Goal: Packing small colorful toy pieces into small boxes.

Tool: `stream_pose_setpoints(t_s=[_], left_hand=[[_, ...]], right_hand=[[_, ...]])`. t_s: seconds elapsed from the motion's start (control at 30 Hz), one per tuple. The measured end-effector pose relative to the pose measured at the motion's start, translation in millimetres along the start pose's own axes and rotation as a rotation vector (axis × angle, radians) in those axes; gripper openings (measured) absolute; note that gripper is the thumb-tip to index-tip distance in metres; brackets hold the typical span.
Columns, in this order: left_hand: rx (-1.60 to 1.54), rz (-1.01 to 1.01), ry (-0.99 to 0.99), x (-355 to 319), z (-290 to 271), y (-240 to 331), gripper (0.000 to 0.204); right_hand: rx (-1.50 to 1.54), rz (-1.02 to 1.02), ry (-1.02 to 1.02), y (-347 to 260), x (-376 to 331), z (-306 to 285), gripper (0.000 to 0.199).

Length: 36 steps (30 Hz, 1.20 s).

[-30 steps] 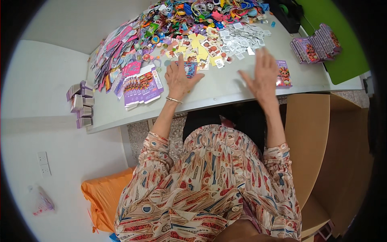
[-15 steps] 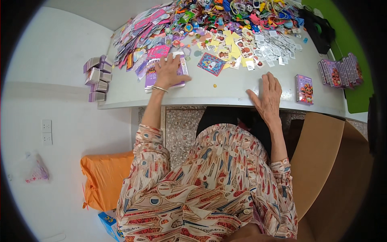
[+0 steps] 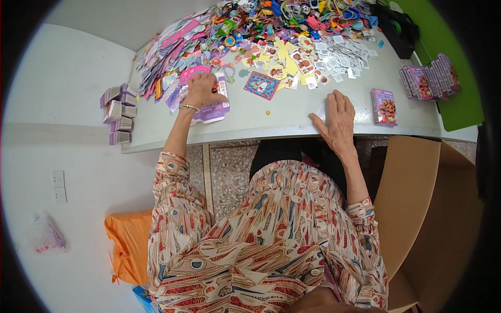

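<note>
Presently, the left hand [image 3: 201, 89] is laid with fingers curled on a pink flat carton [image 3: 211, 107] lying on the desk [image 3: 282, 112], at ten o'clock from the right hand [image 3: 336, 119], which is spread flat on bare desk, holding nothing. A small purple box [image 3: 384, 106] stands just beside it at three o'clock. Colourful toys and cards [image 3: 271, 31] are heaped at twelve.
</note>
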<state>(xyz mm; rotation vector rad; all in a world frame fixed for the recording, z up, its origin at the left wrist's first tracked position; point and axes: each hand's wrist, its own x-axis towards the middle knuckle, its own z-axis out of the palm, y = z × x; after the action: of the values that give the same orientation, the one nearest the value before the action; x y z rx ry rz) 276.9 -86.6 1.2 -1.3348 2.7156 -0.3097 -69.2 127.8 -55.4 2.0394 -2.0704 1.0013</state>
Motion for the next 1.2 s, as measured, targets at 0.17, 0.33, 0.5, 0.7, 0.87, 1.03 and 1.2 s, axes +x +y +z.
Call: stream_pose_setpoints(t_s=[0.17, 0.33, 0.5, 0.7, 0.87, 1.03, 1.2], left_hand=[[-0.337, -0.065, 0.183, 27.5, -54.0, 26.1, 0.033], [-0.396, 0.07, 0.366, 46.0, -87.1, 115.5, 0.033], [-0.457, 0.141, 0.499, 57.0, -84.7, 184.5, 0.026], [-0.662, 0.203, 0.562, 49.3, -78.0, 198.1, 0.022], [-1.165, 0.075, 0.398, 33.4, -58.7, 189.5, 0.043], [-1.844, -0.034, -0.01, 15.9, -59.5, 208.4, 0.039], [-2.006, 0.027, -0.29, 25.7, -40.9, 190.5, 0.045]], right_hand=[[0.123, 0.064, 0.083, -20.9, 8.4, -0.1, 0.074], [0.351, 0.126, -0.032, -94.8, 49.2, -15.4, 0.105], [0.342, 0.271, -0.017, -73.2, 44.9, 10.6, 0.111], [0.452, 0.47, -0.136, -39.4, 38.6, -0.6, 0.087], [0.778, 0.383, -0.14, -12.3, 36.8, -11.1, 0.055], [1.21, 0.436, -0.243, -10.1, 34.5, -18.0, 0.051], [1.278, 0.497, -0.39, -5.7, 27.7, -31.3, 0.055]])
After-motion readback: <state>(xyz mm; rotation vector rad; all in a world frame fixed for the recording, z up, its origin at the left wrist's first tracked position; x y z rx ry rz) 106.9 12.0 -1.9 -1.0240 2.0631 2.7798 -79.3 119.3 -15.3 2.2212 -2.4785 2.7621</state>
